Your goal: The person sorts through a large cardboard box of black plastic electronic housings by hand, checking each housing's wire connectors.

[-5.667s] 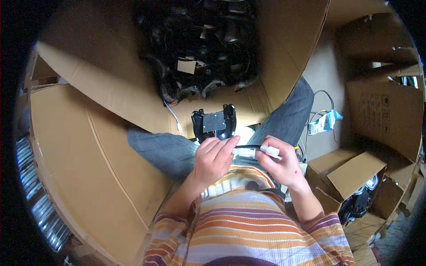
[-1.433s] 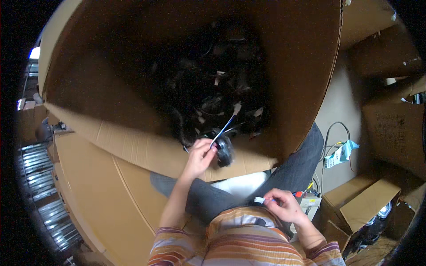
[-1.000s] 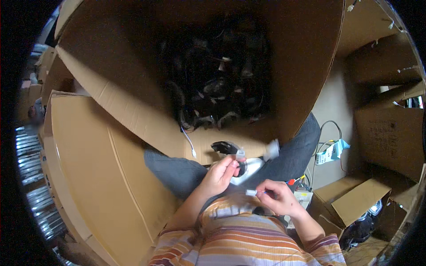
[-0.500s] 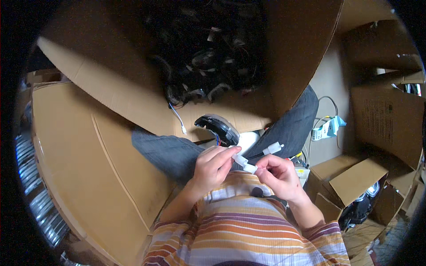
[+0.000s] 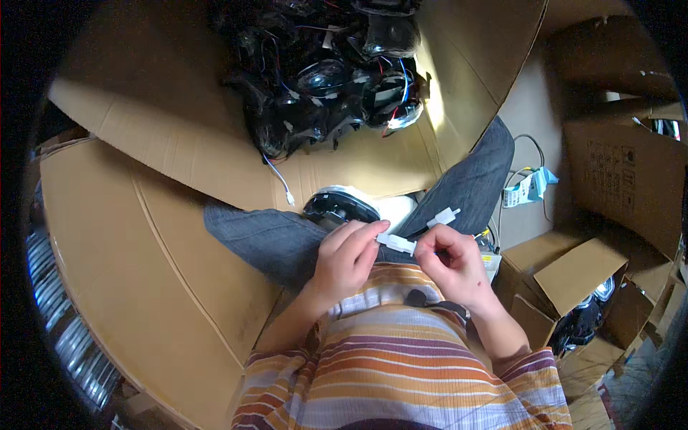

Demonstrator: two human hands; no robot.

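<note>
Between my hands sit white plastic wire connectors (image 5: 395,244), lined up end to end; I cannot tell how far one sits inside the other. My left hand (image 5: 347,261) pinches the left end between thumb and fingertips. My right hand (image 5: 455,269) grips the other end, with its fingers curled closed. Another white connector (image 5: 443,218), on a dark cable, lies just above my right hand over the jeans. Beyond my left hand, a black lamp unit with a clear cover (image 5: 340,206) rests between my legs, partly hidden by the fingers.
In front stands a big open carton (image 5: 179,161) holding several black lamp units (image 5: 322,79); one white-tipped wire (image 5: 278,180) hangs over its inner edge. Left is a closed cardboard box (image 5: 122,251). To the right are cables, a blue-white packet (image 5: 529,190) and smaller open cartons (image 5: 580,272).
The connectors have gone from angled to lined up straight, and my hands have moved slightly up. The lamp unit has turned and shifted left. Light now falls into the big carton.
</note>
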